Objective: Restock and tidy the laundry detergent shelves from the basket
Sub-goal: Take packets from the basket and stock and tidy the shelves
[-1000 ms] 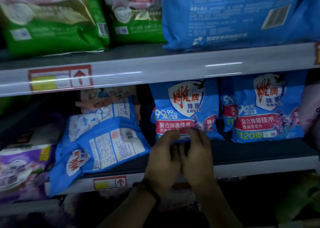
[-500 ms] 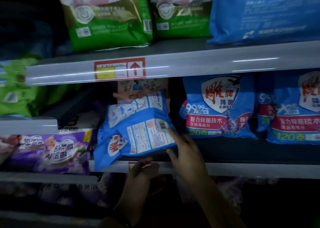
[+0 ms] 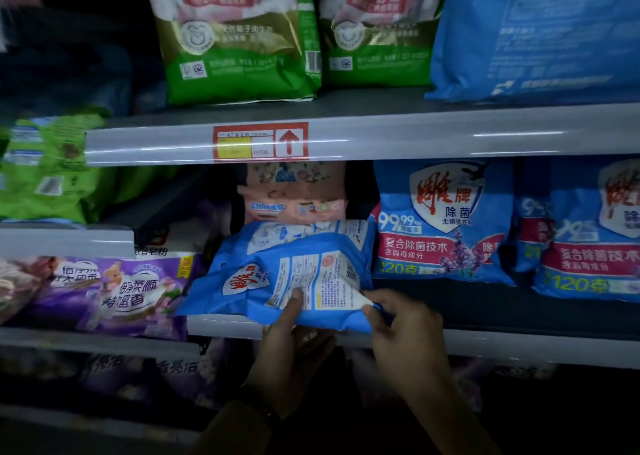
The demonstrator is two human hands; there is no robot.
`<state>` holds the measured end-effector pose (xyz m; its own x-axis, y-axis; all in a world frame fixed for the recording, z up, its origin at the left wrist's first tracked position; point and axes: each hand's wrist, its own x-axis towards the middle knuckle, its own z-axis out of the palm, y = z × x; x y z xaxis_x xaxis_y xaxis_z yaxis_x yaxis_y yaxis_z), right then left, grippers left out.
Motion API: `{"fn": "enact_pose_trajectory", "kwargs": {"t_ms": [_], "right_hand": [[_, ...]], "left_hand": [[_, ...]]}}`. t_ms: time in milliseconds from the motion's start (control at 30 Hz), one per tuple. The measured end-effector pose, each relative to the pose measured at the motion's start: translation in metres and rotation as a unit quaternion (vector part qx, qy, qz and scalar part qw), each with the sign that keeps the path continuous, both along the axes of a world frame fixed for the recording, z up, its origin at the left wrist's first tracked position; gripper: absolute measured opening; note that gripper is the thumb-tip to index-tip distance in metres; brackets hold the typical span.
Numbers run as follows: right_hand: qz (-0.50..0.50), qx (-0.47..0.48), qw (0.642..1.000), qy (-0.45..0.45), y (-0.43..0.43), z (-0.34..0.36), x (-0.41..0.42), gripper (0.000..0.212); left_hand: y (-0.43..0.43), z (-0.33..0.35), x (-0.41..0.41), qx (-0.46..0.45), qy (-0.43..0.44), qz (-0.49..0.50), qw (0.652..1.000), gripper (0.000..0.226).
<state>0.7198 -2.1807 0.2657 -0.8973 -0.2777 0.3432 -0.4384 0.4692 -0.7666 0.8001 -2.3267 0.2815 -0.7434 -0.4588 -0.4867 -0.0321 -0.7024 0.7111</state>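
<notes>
A blue detergent bag (image 3: 287, 274) lies toppled with its back label up, hanging over the front edge of the middle shelf (image 3: 519, 345). My left hand (image 3: 294, 343) holds it from below, thumb on the label. My right hand (image 3: 401, 323) pinches the bag's lower right corner. Behind it stands a pink bag (image 3: 294, 198). To the right, two upright blue bags (image 3: 443, 219) (image 3: 592, 233) face forward.
Green bags (image 3: 239, 39) (image 3: 377, 28) and a large blue bag (image 3: 540, 32) fill the upper shelf above a red price tag (image 3: 260, 142). Purple bags (image 3: 114, 292) and a green bag (image 3: 45, 170) sit on the neighbouring unit to the left. More packs lie dim on the shelf below.
Both hands left the upright blue bag and moved left to the toppled one. They now hold its lower edge, and my view has shifted left and closer.
</notes>
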Motion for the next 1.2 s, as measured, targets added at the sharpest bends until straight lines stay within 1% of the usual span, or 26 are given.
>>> {"fn": "enact_pose_trajectory", "kwargs": {"t_ms": [67, 133, 167, 200, 233, 300, 333, 400, 433, 467, 500, 533, 567, 600, 633, 667, 700, 767, 800, 867, 900, 967, 1033, 1067, 1100, 1200], "right_hand": [[0.006, 0.01, 1.0, -0.01, 0.014, 0.0, 0.004, 0.021], [0.003, 0.026, 1.0, -0.008, 0.028, -0.001, 0.008, 0.024], [-0.004, 0.05, 0.999, -0.006, 0.032, 0.001, 0.011, 0.029], [0.004, 0.076, 0.997, 0.004, 0.035, -0.001, 0.014, 0.041], [0.014, 0.11, 0.994, 0.013, 0.038, -0.001, 0.018, 0.055], [0.022, 0.154, 0.985, 0.072, 0.039, -0.003, 0.028, 0.085], [0.03, 0.163, 0.981, 0.099, 0.037, -0.005, 0.03, 0.092], [0.037, 0.158, 0.979, 0.127, 0.031, -0.013, 0.026, 0.09], [0.03, 0.151, 0.981, 0.119, 0.026, -0.016, 0.02, 0.087], [0.027, 0.1, 0.99, 0.097, 0.018, -0.025, 0.012, 0.081], [0.033, 0.045, 0.998, 0.041, 0.015, -0.027, 0.008, 0.074], [0.044, 0.003, 0.999, 0.005, 0.016, -0.032, 0.001, 0.07], [0.042, -0.008, 0.999, -0.005, 0.027, -0.024, 0.0, 0.07], [0.028, -0.019, 0.999, 0.002, 0.036, -0.02, -0.007, 0.07], [0.007, -0.033, 0.999, 0.011, 0.047, -0.009, -0.009, 0.069], [-0.005, -0.067, 0.998, 0.007, 0.056, -0.003, -0.012, 0.067], [-0.016, -0.09, 0.996, -0.011, 0.069, 0.005, -0.014, 0.063], [-0.005, -0.137, 0.989, -0.058, 0.077, 0.002, -0.025, 0.058], [0.012, -0.168, 0.982, -0.091, 0.081, 0.001, -0.03, 0.055], [0.022, -0.239, 0.962, -0.129, 0.092, 0.003, -0.039, 0.052], [0.037, -0.273, 0.951, -0.142, 0.1, 0.006, -0.041, 0.05], [0.056, -0.346, 0.921, -0.172, 0.116, 0.007, -0.048, 0.049], [0.058, -0.395, 0.889, -0.223, 0.132, 0.013, -0.049, 0.049], [0.061, -0.41, 0.875, -0.249, 0.14, 0.014, -0.05, 0.049], [0.064, -0.417, 0.867, -0.266, 0.147, 0.015, -0.051, 0.05], [0.076, -0.422, 0.856, -0.29, 0.161, 0.016, -0.053, 0.056]], "left_hand": [[0.011, 0.008, -0.001, 0.024, 0.022, -0.005, 0.999, 0.045], [0.022, 0.009, -0.004, 0.018, 0.032, 0.001, 0.999, 0.035], [0.027, 0.01, -0.006, 0.001, 0.031, 0.006, 1.0, 0.033], [0.033, 0.011, -0.007, -0.021, 0.024, 0.013, 0.999, 0.032], [0.036, 0.008, -0.01, -0.048, 0.015, 0.018, 0.999, 0.033], [0.047, 0.011, -0.012, -0.109, 0.022, 0.026, 0.994, 0.032], [0.056, 0.017, -0.011, -0.147, 0.034, 0.021, 0.988, 0.028], [0.073, 0.031, -0.007, -0.245, 0.057, -0.023, 0.968, 0.019], [0.081, 0.038, -0.005, -0.292, 0.067, -0.061, 0.952, 0.018], [0.088, 0.043, -0.004, -0.324, 0.083, -0.098, 0.937, 0.02], [0.092, 0.048, -0.003, -0.348, 0.095, -0.15, 0.92, 0.024], [0.095, 0.049, -0.004, -0.375, 0.089, -0.184, 0.904, 0.036], [0.091, 0.045, -0.008, -0.39, 0.107, -0.215, 0.889, 0.049], [0.084, 0.044, -0.011, -0.401, 0.126, -0.229, 0.878, 0.057], [0.078, 0.043, -0.013, -0.393, 0.132, -0.245, 0.876, 0.06], [0.074, 0.044, -0.015, -0.374, 0.122, -0.248, 0.885, 0.06], [0.067, 0.04, -0.019, -0.365, 0.092, -0.233, 0.897, 0.052], [0.06, 0.044, -0.029, -0.368, 0.03, -0.149, 0.917, 0.026], [0.054, 0.041, -0.032, -0.358, 0.007, -0.111, 0.927, 0.02], [0.046, 0.034, -0.041, -0.348, -0.008, -0.077, 0.934, 0.03], [0.04, 0.03, -0.046, -0.361, -0.012, -0.074, 0.93, 0.035], [0.034, 0.026, -0.054, -0.387, 0.0, -0.101, 0.917, 0.039], [0.029, 0.022, -0.063, -0.378, 0.039, -0.155, 0.912, 0.054], [0.027, 0.019, -0.068, -0.361, 0.046, -0.19, 0.912, 0.062], [0.028, 0.018, -0.073, -0.341, 0.053, -0.231, 0.909, 0.063], [0.03, 0.013, -0.084, -0.227, 0.052, -0.323, 0.917, 0.057]]}}
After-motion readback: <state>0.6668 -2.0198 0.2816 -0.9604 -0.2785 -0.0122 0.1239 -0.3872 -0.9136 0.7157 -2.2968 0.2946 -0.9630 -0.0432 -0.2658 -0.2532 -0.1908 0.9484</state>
